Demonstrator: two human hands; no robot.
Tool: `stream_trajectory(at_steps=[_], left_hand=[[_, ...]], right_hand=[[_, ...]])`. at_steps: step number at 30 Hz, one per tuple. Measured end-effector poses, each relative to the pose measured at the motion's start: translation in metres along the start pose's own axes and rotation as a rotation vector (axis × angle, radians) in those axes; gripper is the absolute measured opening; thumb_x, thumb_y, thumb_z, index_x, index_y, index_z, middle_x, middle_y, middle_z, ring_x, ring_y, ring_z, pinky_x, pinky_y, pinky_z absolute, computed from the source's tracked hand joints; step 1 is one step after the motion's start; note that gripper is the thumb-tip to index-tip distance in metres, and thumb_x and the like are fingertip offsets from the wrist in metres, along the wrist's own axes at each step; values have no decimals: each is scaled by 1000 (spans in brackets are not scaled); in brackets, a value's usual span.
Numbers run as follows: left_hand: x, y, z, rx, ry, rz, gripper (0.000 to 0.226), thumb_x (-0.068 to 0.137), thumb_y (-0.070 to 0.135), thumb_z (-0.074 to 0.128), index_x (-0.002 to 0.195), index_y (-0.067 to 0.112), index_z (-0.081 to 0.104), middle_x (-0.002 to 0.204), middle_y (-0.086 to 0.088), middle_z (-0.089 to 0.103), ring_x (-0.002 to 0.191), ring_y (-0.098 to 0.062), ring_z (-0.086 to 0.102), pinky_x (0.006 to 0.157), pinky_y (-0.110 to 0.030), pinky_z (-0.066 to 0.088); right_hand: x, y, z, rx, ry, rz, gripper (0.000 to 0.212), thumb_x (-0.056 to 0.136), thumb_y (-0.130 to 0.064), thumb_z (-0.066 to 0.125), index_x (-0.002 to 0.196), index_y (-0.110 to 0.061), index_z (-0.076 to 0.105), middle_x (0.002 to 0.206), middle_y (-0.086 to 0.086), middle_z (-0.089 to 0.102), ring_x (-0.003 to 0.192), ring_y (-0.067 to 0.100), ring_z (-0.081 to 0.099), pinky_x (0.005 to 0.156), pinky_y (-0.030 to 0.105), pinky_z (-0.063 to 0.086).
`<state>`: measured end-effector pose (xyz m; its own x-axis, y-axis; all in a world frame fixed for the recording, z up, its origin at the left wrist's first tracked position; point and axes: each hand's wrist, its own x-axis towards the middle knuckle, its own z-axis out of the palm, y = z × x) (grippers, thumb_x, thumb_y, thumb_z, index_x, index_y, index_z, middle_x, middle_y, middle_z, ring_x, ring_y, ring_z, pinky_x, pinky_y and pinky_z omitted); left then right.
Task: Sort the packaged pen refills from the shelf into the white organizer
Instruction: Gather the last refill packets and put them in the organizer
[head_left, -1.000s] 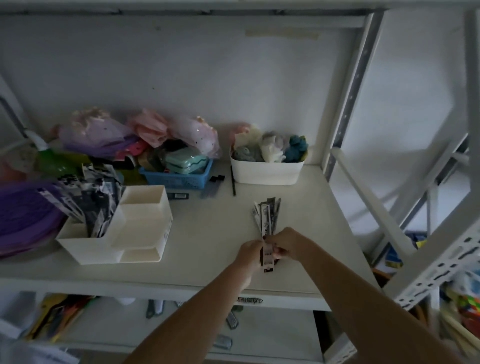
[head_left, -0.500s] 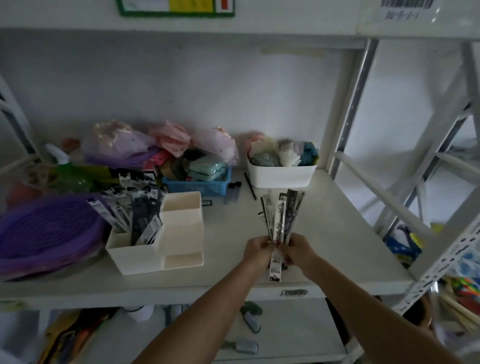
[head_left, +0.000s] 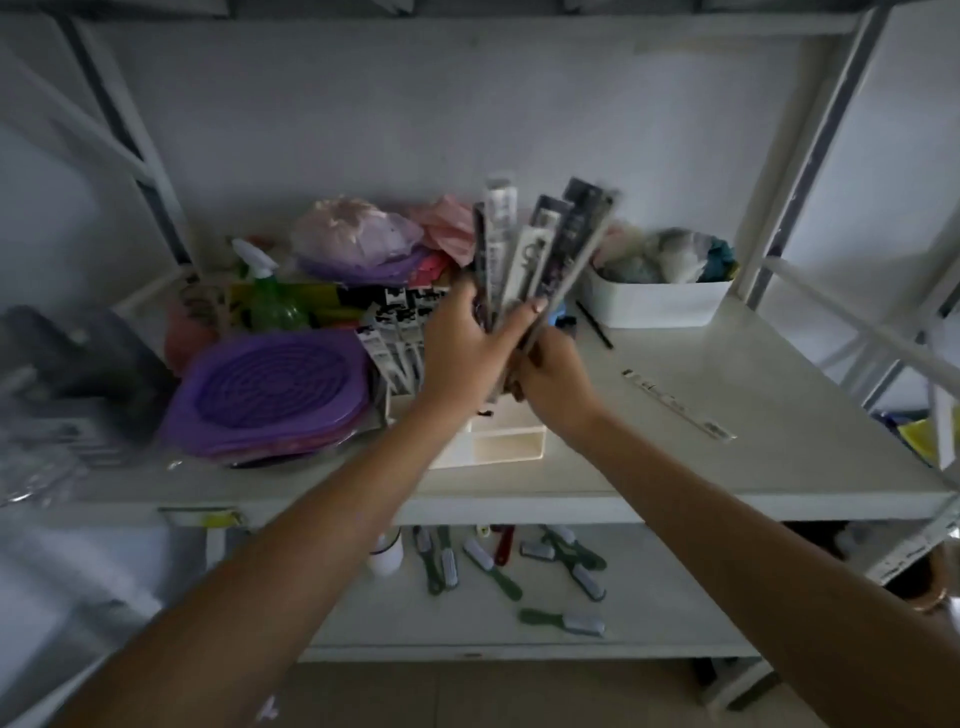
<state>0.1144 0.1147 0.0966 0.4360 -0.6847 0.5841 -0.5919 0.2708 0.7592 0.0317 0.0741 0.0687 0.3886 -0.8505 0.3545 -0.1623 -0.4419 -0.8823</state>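
Refills (head_left: 535, 249), a fanned bundle of packets, now stand upright above the organizer (head_left: 498, 441), lifted from the bare shelf (head_left: 727, 415) right of it where both hands gripped them flat a second ago. Left hand (head_left: 462, 348) has its fingers clamped around the bundle's lower half, thumb pressed across the front; right hand (head_left: 556, 384) is closed on the bottom ends from below. Organizer sits mid-shelf near the front edge, mostly hidden behind the wrists, with earlier packets (head_left: 400, 332) standing in its left compartment. One long packet (head_left: 680, 405) lies alone toward the right edge. Bundle appears poised for lowering into the organizer; that stray packet looks like the last one left.
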Motion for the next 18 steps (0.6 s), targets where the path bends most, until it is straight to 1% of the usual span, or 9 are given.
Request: stream_trajectory(at_steps=[2,3,5,8,10,12,15,16,18], left_hand=[[14,-4,-29,-21,-18,4,43,73,34,73,103,5,61,99,-2,69,84,-10,64,74,-15,51],[20,-7,-38,-13,-37,-12,44,73,32,73,105,4,61,104,-7,70,90,-15,66,79,-23,54],[28,-19,-51,41,-49,-59,41,76,30,70,105,3,62,106,-13,70,97,-22,66,84,-36,56],[30,-42,-54,59,-55,-164,36,81,30,65,103,1,64,104,-18,70,96,-28,65,86,-44,54],[26,-60,-51,110,-63,-220,34,81,29,65,101,2,64,103,-18,69,95,-28,64,85,-41,54],[22,-77,-47,121,-80,-284,29,80,28,67,96,3,66,96,-13,69,84,-22,62,78,-35,52],[17,-93,-42,57,-122,-301,16,80,22,67,88,9,67,83,-12,68,72,-17,60,69,-31,51],[16,-98,-41,72,-129,-293,10,80,21,67,81,12,66,76,-9,68,67,-12,60,65,-27,51],[16,-108,-39,136,-127,-317,29,78,23,69,55,21,51,50,5,56,45,0,50,49,-17,42]], right_hand=[[3,-11,27,-59,-30,-53,27,86,1,46,65,-17,46,62,-2,53,51,-1,54,51,10,43],[6,-15,37,-92,-54,-62,20,85,0,46,70,-11,48,67,5,57,57,5,56,54,13,46],[12,-18,55,-129,-88,-52,9,85,-1,44,83,-7,50,80,15,58,72,27,56,64,35,48],[25,-12,72,-239,-104,22,13,86,-3,45,96,1,54,95,21,62,88,37,59,76,48,52],[29,-6,77,-281,-200,152,17,86,-6,49,99,1,57,100,25,65,86,37,63,78,47,55],[30,0,75,-279,-288,232,16,86,-4,50,97,-2,61,98,24,68,74,32,64,68,32,58],[34,-3,67,-308,-125,83,17,81,-1,51,94,-9,58,101,19,67,75,26,59,53,20,47],[36,-6,65,-298,-22,-9,25,80,-2,51,103,-11,54,106,17,65,82,24,58,58,19,45],[43,-18,63,-245,97,-217,52,76,-4,47,127,-13,39,122,16,56,104,27,55,81,31,48]])
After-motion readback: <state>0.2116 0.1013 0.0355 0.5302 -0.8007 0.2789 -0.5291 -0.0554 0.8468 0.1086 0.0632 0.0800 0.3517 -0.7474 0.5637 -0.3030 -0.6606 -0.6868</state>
